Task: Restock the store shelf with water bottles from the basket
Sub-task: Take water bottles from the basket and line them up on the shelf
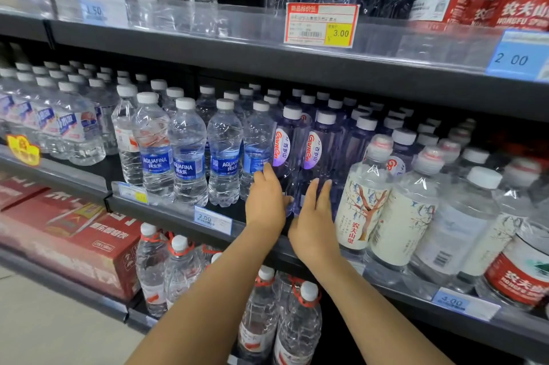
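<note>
Purple-tinted Ganten water bottles (312, 156), white-capped, upright on shelf (267, 248), both hands flat-fingered against them: left hand (266, 204), right hand (315, 222).

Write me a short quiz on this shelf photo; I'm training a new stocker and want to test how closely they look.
1. True or false: the left hand and right hand both rest on the purple Ganten bottles on the middle shelf.
2. Which brand stands directly left of the Ganten bottles? A) Aquafina bottles B) Nongfu Spring C) cola cans
3. Fill in: the red-bordered price tag on the upper shelf reads ____.

Key: 1 true; 2 A; 3 3.00
</note>
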Demonstrator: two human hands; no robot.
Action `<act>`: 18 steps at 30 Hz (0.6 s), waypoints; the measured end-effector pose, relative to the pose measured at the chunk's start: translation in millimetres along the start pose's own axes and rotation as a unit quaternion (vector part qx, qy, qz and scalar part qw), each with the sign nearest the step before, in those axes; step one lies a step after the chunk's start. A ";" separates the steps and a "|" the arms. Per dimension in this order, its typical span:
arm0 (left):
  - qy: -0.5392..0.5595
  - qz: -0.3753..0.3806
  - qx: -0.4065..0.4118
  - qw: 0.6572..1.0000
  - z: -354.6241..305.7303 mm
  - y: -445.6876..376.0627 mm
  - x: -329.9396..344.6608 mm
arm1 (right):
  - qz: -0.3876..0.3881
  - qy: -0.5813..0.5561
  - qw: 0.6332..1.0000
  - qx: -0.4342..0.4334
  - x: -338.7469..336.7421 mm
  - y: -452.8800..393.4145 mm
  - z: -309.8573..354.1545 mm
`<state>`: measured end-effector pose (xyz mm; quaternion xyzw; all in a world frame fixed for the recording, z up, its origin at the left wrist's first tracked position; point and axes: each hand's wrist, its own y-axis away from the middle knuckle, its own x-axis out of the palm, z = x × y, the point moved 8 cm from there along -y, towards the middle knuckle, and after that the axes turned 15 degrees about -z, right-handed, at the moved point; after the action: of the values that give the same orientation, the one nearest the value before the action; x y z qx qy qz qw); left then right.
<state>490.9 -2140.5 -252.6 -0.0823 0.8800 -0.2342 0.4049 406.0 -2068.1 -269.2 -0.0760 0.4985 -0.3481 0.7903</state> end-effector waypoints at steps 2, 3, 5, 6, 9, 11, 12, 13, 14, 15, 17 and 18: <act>0.028 -0.006 -0.012 1.000 -1.8 -0.2 3.4 | 0.011 0.002 1.000 0.015 4.1 -2.4 -1.8; 0.044 -0.006 -0.016 0.999 -1.8 0.4 5.2 | 0.011 0.007 1.000 0.018 6.2 -3.3 -2.5; 0.054 -0.001 -0.007 0.999 -1.4 1.7 8.2 | 0.004 0.023 1.000 0.019 9.9 -3.8 -4.3; 0.048 0.004 0.006 0.999 -1.7 2.5 9.3 | -0.001 0.030 0.999 0.019 11.2 -4.0 -4.7; 0.035 0.000 0.046 0.998 -1.0 0.3 9.5 | -0.009 0.034 0.999 0.020 11.2 -4.7 -4.9; 0.059 0.013 0.043 0.997 0.7 -3.4 10.2 | -0.004 0.027 0.999 0.022 11.1 -5.6 -4.5; 0.071 0.024 0.040 0.996 2.0 -5.2 11.4 | 0.000 0.023 0.999 0.023 11.7 -5.8 -4.2; 0.075 0.034 0.042 0.996 2.4 -6.3 12.2 | 0.005 0.020 0.999 0.025 12.2 -5.9 -4.4; 0.074 0.043 0.049 0.995 2.2 -6.2 12.8 | 0.008 0.020 0.999 0.027 12.8 -5.9 -4.7; 0.073 0.050 0.059 0.994 1.4 -5.1 13.3 | 0.010 0.021 0.999 0.030 12.7 -5.6 -4.9; 0.076 0.057 0.069 0.993 -0.2 -1.8 12.8 | 0.011 0.022 0.999 0.033 12.3 -4.8 -5.1; 0.078 0.057 0.068 0.993 -0.9 -0.4 12.4 | 0.011 0.019 0.999 0.035 12.0 -4.4 -4.9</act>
<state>482.1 -2144.7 -260.2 0.0136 0.8941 -0.2757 0.3526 402.9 -2077.7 -278.5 -0.0366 0.5017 -0.3581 0.7866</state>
